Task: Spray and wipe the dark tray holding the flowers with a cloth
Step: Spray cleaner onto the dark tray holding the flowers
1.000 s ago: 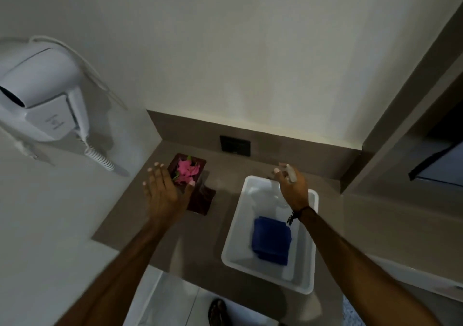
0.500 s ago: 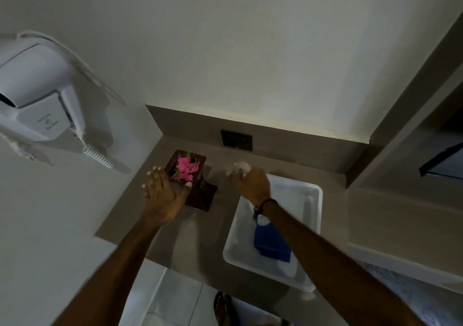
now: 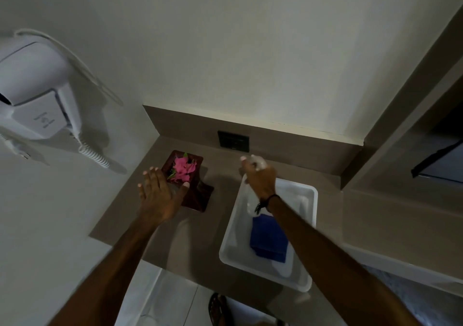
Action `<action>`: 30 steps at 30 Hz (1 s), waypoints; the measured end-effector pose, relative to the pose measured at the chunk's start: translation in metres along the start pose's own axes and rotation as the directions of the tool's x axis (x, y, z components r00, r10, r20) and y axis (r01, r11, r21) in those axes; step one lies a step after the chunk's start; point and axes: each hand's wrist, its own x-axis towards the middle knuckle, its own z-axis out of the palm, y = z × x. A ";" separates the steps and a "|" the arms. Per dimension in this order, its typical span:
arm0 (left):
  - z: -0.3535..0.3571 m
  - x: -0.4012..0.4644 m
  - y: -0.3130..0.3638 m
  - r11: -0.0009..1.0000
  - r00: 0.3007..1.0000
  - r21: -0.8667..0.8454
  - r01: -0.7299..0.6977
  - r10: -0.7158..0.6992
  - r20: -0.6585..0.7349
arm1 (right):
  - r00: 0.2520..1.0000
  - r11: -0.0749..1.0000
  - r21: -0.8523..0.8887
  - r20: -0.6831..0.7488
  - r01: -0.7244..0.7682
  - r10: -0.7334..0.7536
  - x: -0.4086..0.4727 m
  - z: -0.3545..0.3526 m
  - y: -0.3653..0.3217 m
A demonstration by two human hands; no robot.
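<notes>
A dark red-brown tray (image 3: 198, 198) holding pink flowers (image 3: 184, 168) sits in the left back corner of the brown counter. My left hand (image 3: 157, 195) hovers over the tray's near left side, fingers spread, thumb by the flowers. My right hand (image 3: 259, 178) is closed around a clear spray bottle (image 3: 258, 161), held above the counter between the tray and a white plastic bin (image 3: 305, 200). A folded blue cloth (image 3: 268, 238) lies inside the bin, partly under my right forearm.
A white wall-mounted hair dryer (image 3: 32, 95) with a coiled cord hangs on the left wall. A dark wall socket (image 3: 233, 140) sits in the backsplash behind the tray. A taller ledge (image 3: 400, 215) rises to the right. The counter's front edge drops to a tiled floor.
My right hand, holding the spray bottle, moved left from over the bin's far edge toward the tray, then stayed about there. My left hand remained over the tray.
</notes>
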 end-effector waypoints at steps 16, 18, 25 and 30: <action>0.010 0.005 -0.007 0.999 0.998 0.038 -0.013 0.016 -0.065 | 0.990 0.993 -0.071 -0.109 -0.093 0.085 -0.010 -0.077 0.039; 0.009 0.004 -0.006 0.999 0.998 0.040 -0.017 0.019 -0.054 | 0.976 0.976 -0.142 -0.169 -0.162 0.138 -0.029 -0.081 0.049; 0.010 0.004 -0.008 0.999 0.997 0.032 -0.036 0.038 -0.072 | 0.900 0.716 -0.593 -0.033 -0.368 0.435 -0.084 -0.066 0.094; 0.009 0.003 -0.005 0.999 0.997 0.016 -0.034 0.036 -0.074 | 0.846 0.734 -0.483 -0.024 -0.477 0.533 -0.087 -0.051 0.113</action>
